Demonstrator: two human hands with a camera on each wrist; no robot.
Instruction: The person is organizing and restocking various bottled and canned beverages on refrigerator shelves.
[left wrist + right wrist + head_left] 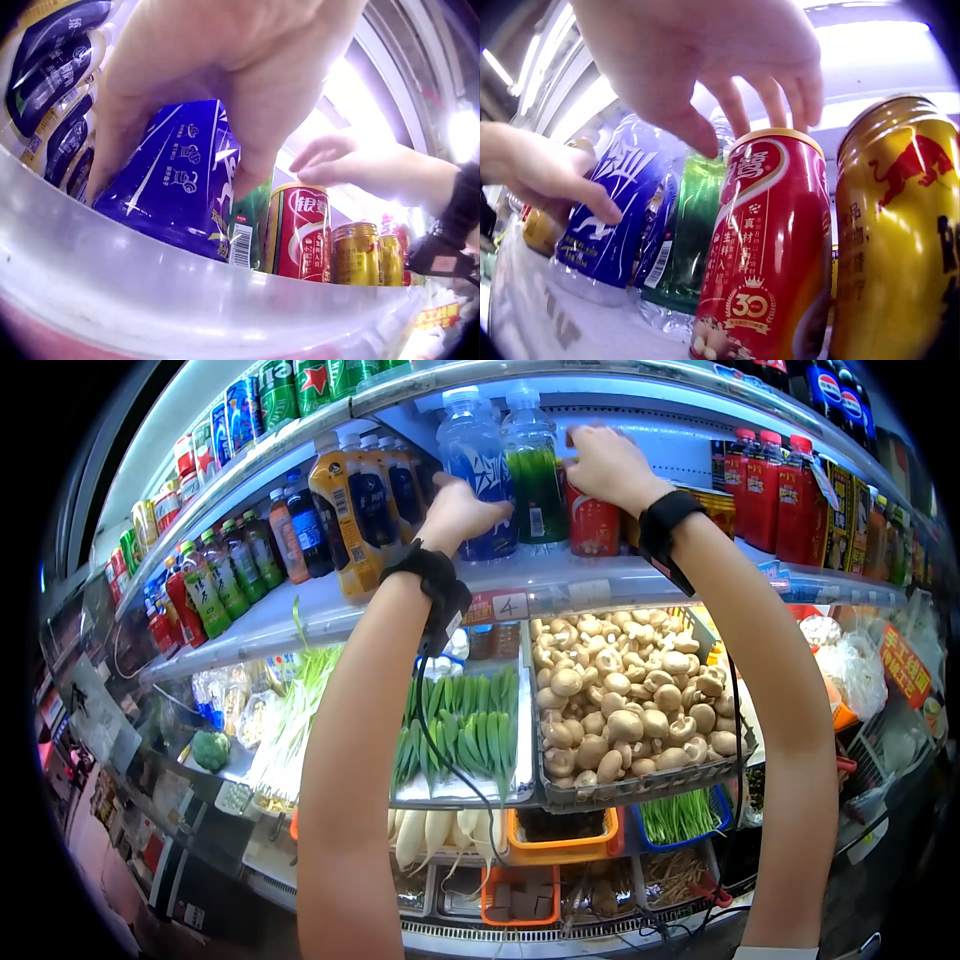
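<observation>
The red can's (594,520) top is hidden behind the right hand (608,465) in the head view. A chilled shop shelf (560,585) carries drinks above mushrooms (625,695). Left hand (458,510) grips the blue bottle (478,465), at nine o'clock from the can; right fingers (769,94) curl loosely over the can's rim.

My right hand (607,463) blocks the red can's (594,523) top. Gold can (900,247) is cut off at frame edge. Price tag (497,605) text is probably unreadable.
</observation>
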